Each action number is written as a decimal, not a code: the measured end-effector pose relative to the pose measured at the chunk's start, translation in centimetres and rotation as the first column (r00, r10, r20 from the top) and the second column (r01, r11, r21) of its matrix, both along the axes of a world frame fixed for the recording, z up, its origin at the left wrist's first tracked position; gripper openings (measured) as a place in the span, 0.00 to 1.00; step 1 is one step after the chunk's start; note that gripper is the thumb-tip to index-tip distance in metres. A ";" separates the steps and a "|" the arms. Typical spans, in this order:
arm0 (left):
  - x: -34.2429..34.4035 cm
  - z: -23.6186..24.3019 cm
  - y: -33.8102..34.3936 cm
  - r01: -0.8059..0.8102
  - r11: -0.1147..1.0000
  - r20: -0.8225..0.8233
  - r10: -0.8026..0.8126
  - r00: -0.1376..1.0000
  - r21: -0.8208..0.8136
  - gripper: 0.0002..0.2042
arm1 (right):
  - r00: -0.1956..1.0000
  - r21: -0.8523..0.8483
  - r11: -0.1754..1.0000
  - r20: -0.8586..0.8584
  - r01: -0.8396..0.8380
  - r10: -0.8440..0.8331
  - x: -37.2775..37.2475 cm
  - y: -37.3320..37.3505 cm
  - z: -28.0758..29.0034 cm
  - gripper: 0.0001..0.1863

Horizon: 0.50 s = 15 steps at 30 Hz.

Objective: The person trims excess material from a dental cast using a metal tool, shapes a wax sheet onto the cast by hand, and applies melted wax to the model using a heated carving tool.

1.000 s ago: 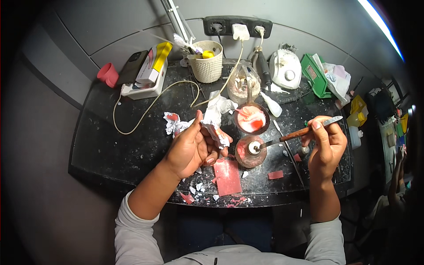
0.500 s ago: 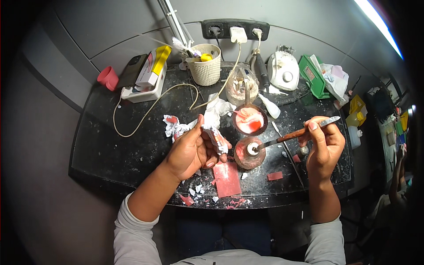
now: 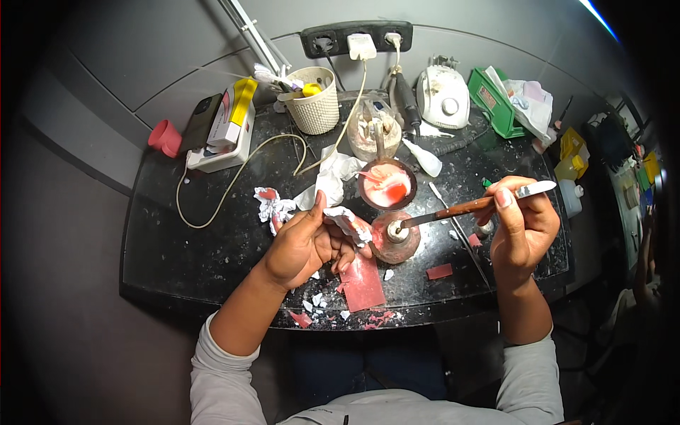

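Observation:
My left hand [image 3: 297,251] holds a white plaster cast [image 3: 347,225] with pink wax on it, between thumb and fingers. In my right hand [image 3: 524,230] is a wax knife [image 3: 464,208] with a wooden handle, its pale blade pointing out to the right. The knife's thin dark end reaches the neck of a round glass spirit burner [image 3: 397,248]; no flame can be made out. Just behind the burner sits a small dark pan [image 3: 414,185] of pink and red melted wax [image 3: 386,188].
Pink wax sheet [image 3: 363,287] and plaster crumbs lie near the front edge. Another plaster piece [image 3: 273,209] is left of my hand, and a thin metal tool [image 3: 460,230] lies right of the burner. Behind are a basket [image 3: 313,110], a white control unit [image 3: 444,99] and a green box [image 3: 496,106].
The view has shifted slightly. My left hand has turned the plaster cast so more of its side shows. My right hand has drawn a little to the right, the knife's end still at the burner.

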<state>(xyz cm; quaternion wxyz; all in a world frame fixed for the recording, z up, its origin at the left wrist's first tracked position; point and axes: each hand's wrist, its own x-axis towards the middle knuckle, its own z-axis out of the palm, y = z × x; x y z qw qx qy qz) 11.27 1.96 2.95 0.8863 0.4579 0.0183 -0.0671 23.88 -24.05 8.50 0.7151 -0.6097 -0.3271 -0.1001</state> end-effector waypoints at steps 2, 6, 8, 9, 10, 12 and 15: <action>0.1 0.0 0.0 -0.003 1.000 -0.024 0.002 1.000 -0.022 0.35 | 0.999 0.012 1.000 0.041 -0.015 0.014 0.1 -0.1 -0.1 0.07; 0.0 -0.5 -0.1 0.022 0.999 -0.050 -0.024 0.998 -0.034 0.36 | 0.978 0.016 0.994 0.175 0.112 -0.113 0.3 0.4 -0.8 0.06; 0.0 -0.4 0.0 0.029 0.999 -0.052 -0.030 0.998 -0.020 0.36 | 0.964 -0.043 0.992 0.243 0.117 -0.103 0.3 0.1 -1.1 0.06; -0.1 -0.3 0.0 0.035 0.999 -0.063 -0.034 0.997 0.001 0.37 | 0.964 -0.051 0.992 0.247 0.116 -0.100 0.4 0.1 -1.2 0.06; -0.2 -0.2 0.0 0.027 1.000 -0.077 -0.026 0.997 0.008 0.37 | 0.954 -0.106 0.985 0.283 0.138 -0.103 0.5 0.0 -1.3 0.07; -0.1 -0.3 0.1 0.023 1.000 -0.070 -0.023 0.997 0.003 0.38 | 0.948 -0.145 0.979 0.303 0.143 -0.094 0.5 0.3 -1.5 0.07; -0.1 -0.3 0.2 0.027 0.999 -0.062 -0.026 0.998 0.019 0.38 | 0.959 -0.090 0.989 0.271 0.114 -0.086 0.3 0.3 -1.7 0.06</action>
